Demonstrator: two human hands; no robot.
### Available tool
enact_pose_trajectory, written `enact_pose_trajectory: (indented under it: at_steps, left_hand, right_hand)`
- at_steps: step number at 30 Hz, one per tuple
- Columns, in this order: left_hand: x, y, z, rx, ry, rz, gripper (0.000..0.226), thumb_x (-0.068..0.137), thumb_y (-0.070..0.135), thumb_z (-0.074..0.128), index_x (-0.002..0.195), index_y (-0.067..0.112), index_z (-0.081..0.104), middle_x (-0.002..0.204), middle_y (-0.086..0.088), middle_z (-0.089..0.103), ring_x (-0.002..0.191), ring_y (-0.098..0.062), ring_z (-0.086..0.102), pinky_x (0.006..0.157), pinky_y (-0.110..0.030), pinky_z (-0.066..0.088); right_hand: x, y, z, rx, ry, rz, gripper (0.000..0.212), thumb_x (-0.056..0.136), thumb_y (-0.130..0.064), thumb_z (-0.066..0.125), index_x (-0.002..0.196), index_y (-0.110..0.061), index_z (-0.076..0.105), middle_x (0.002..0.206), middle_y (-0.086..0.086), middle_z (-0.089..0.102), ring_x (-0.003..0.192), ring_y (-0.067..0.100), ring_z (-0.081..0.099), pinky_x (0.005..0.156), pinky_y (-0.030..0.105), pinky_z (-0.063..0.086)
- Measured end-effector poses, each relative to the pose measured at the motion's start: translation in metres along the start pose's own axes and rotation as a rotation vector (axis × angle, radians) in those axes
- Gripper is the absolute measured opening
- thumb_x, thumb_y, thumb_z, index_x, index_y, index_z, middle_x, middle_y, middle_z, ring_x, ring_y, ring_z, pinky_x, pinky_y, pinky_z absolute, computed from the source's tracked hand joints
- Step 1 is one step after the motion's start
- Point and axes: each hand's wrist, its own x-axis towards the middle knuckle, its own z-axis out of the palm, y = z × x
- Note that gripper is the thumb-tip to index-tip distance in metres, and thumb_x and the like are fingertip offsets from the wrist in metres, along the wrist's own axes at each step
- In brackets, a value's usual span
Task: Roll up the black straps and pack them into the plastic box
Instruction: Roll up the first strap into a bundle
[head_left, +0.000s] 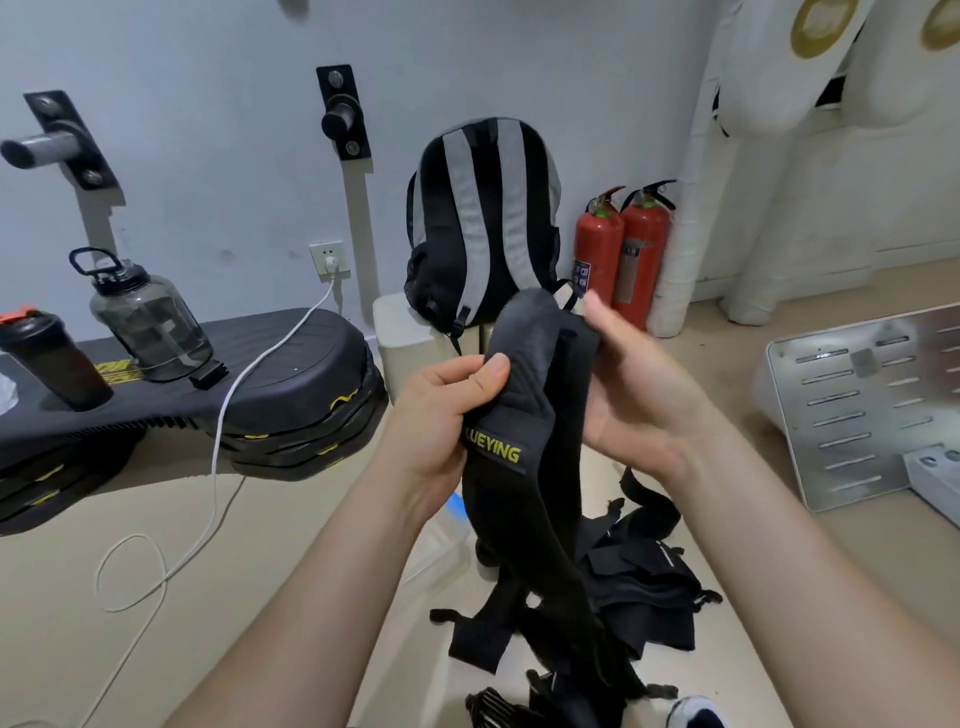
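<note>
I hold a wide black strap with yellow lettering up in front of me. My left hand pinches its left edge near the lettering, thumb on top. My right hand grips the strap's folded top end from the right. The strap's long tail hangs down to a pile of several more black straps on the floor. A clear plastic box with a blue glint lies on the floor behind the hanging strap, mostly hidden by my left forearm.
A grey-and-black backpack stands on a white unit ahead. Two red fire extinguishers stand by the wall. Left, a black bench bears a jug and shaker bottle; a white cable trails over the floor. A metal plate lies right.
</note>
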Motion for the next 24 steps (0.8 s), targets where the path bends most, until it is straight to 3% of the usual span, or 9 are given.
enact_pose_trajectory:
  at_steps: [4, 9, 15, 19, 24]
  left_hand:
    - [0.000, 0.011, -0.004, 0.024, 0.055, 0.099, 0.011, 0.089, 0.005, 0.059, 0.084, 0.003, 0.068, 0.073, -0.004, 0.070, 0.067, -0.013, 0.067, 0.061, -0.022, 0.055]
    - [-0.012, 0.034, -0.010, 0.051, -0.083, 0.110, 0.021, 0.076, 0.013, 0.056, 0.086, -0.003, 0.061, 0.072, -0.010, 0.067, 0.054, -0.011, 0.062, 0.052, -0.018, 0.050]
    - [-0.009, 0.001, 0.002, 0.232, 0.043, 0.016, 0.012, 0.090, 0.004, 0.063, 0.085, -0.003, 0.071, 0.069, -0.009, 0.070, 0.061, -0.015, 0.066, 0.056, -0.022, 0.053]
    - [-0.006, -0.007, 0.002, 0.251, 0.116, 0.024, 0.013, 0.093, 0.006, 0.064, 0.096, 0.000, 0.075, 0.079, -0.008, 0.075, 0.071, -0.015, 0.070, 0.063, -0.024, 0.056]
    - [-0.007, -0.011, 0.008, 0.228, 0.209, 0.056, 0.010, 0.091, 0.015, 0.070, 0.091, 0.009, 0.077, 0.086, -0.007, 0.078, 0.077, -0.014, 0.073, 0.066, -0.022, 0.057]
  right_hand:
    - [0.000, 0.000, 0.002, 0.037, 0.168, -0.084, 0.041, 0.106, -0.040, 0.039, 0.114, -0.012, 0.067, 0.114, 0.012, 0.074, 0.107, 0.030, 0.070, 0.095, 0.050, 0.053]
    - [-0.005, -0.007, -0.002, 0.064, 0.240, -0.126, 0.032, 0.105, -0.037, 0.043, 0.110, -0.014, 0.066, 0.105, 0.008, 0.077, 0.095, 0.025, 0.075, 0.078, 0.041, 0.059]
    - [-0.003, -0.002, 0.007, -0.004, 0.222, -0.160, 0.036, 0.106, -0.036, 0.042, 0.111, -0.010, 0.066, 0.103, 0.009, 0.077, 0.095, 0.022, 0.074, 0.076, 0.035, 0.062]
    - [-0.003, -0.002, 0.007, -0.038, 0.219, -0.195, 0.036, 0.107, -0.035, 0.040, 0.105, -0.011, 0.067, 0.099, 0.008, 0.078, 0.091, 0.020, 0.075, 0.073, 0.034, 0.062]
    - [-0.004, -0.002, 0.009, -0.054, 0.207, -0.213, 0.037, 0.107, -0.033, 0.041, 0.100, -0.009, 0.068, 0.094, 0.008, 0.078, 0.088, 0.020, 0.075, 0.074, 0.034, 0.062]
